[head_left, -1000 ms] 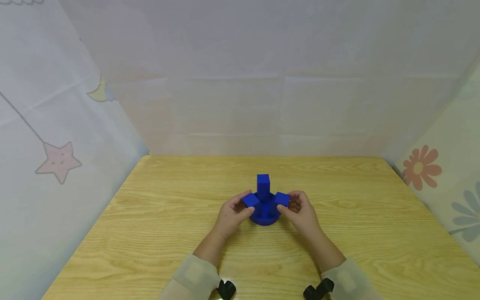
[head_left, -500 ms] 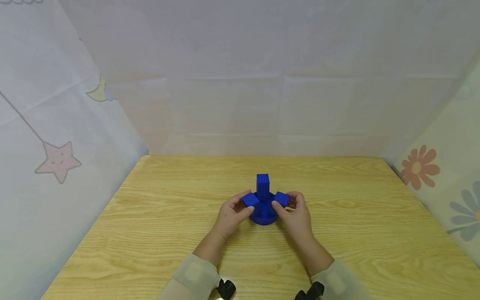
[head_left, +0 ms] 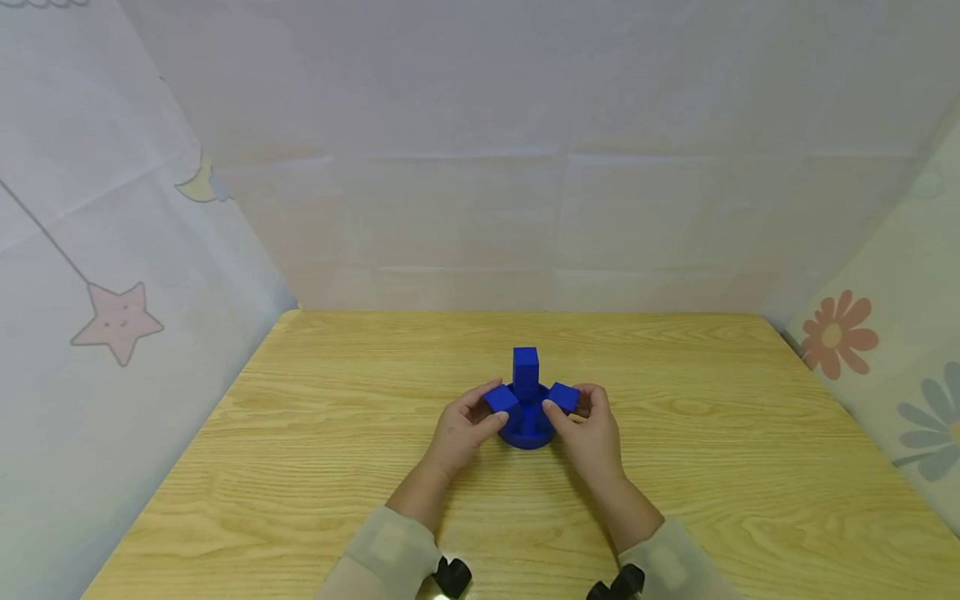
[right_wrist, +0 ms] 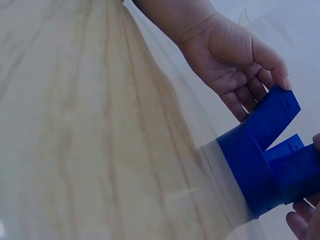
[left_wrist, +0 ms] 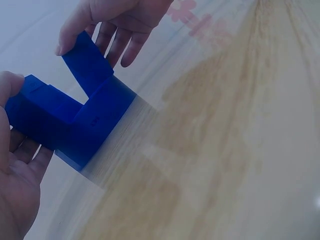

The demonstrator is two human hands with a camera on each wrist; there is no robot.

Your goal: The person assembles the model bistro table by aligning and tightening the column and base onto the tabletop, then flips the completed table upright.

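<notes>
Here I see a small round blue plastic base sitting on the light wooden table, about in the middle between the left and right edges and a bit nearer the far edge than the near one. Three blue square plastic arms stick up out of it. The back arm stands straight up, and no hand is on it. The left arm leans out to the left, and the left hand pinches its top between the thumb and curled fingers. The right arm leans out to the right, and the right hand pinches its top the same way, with the thumb on the near side and the fingers curled round the far side. Both hands rest low, close to the table, one on each side of the base. Pale sleeves cover both wrists. Soft cloth walls with a pink star and flowers stand round the table.
</notes>
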